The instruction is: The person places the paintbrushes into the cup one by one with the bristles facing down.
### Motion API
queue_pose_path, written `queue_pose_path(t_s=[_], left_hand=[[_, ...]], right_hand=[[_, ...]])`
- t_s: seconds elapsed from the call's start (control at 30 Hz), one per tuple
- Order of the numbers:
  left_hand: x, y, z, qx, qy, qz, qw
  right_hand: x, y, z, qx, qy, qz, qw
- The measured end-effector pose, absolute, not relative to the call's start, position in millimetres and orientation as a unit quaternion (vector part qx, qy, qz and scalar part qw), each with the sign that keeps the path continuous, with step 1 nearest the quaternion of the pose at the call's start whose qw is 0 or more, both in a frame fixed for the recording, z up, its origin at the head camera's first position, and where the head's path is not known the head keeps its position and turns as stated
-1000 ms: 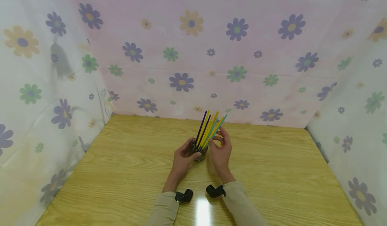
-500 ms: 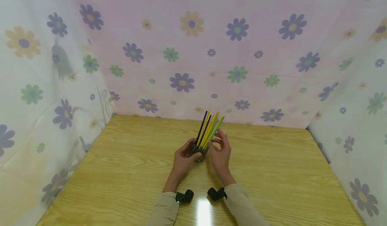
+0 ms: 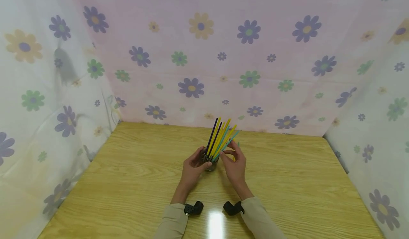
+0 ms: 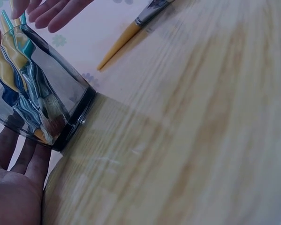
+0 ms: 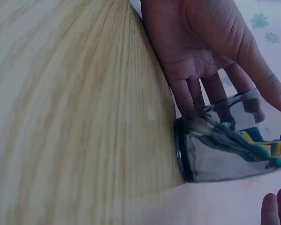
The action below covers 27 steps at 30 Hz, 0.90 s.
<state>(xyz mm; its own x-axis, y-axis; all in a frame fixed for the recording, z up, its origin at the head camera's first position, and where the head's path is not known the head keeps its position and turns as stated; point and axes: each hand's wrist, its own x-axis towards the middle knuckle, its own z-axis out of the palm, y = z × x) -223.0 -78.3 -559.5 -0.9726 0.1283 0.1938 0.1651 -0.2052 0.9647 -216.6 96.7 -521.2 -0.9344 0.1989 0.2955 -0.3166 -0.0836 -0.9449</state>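
Observation:
My left hand (image 3: 191, 169) grips a clear glass cup (image 4: 60, 75), tilted, with its base at the wooden table. Several paintbrushes (image 3: 217, 139) with yellow, dark purple and teal handles stand in it, bristles down, leaning to the right. My right hand (image 3: 234, 164) is at the rim's right side, thumb and index finger at a teal-handled paintbrush (image 3: 234, 135) that leans out furthest; they appear to pinch it. In the right wrist view, bristles (image 5: 201, 125) show through the glass, and only a few right fingertips (image 5: 276, 208) are visible.
A yellow-handled paintbrush (image 4: 124, 41) lies on the table (image 3: 134, 182) beyond the cup. Behind my right hand, bits of yellow and teal (image 3: 238, 145) show, mostly hidden. Flower-patterned cloth (image 3: 191, 54) hangs at the back and both sides.
The teal paintbrush's upper end has come lower and now leans further right than the others. My right hand has shifted slightly down and right. My left hand has kept its grip on the cup.

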Motion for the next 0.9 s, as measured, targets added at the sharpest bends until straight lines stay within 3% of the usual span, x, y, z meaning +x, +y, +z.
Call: queue_pose_path(t_s=[0.27,0.57,0.9], left_hand=[[-221,-80,-559,-0.116,-0.626,-0.771,0.0],[-220,-78,-555,-0.107,-0.64,-0.761,0.006],[-220,-76,-554,-0.114,-0.644,-0.757,0.014]], right_hand=[[-218,134,-527,-0.031,-0.666,0.732,0.137],[-226,174,-537,-0.126,-0.639,0.758,0.023],[-229,182,-531,-0.152,-0.664,0.732,-0.008]])
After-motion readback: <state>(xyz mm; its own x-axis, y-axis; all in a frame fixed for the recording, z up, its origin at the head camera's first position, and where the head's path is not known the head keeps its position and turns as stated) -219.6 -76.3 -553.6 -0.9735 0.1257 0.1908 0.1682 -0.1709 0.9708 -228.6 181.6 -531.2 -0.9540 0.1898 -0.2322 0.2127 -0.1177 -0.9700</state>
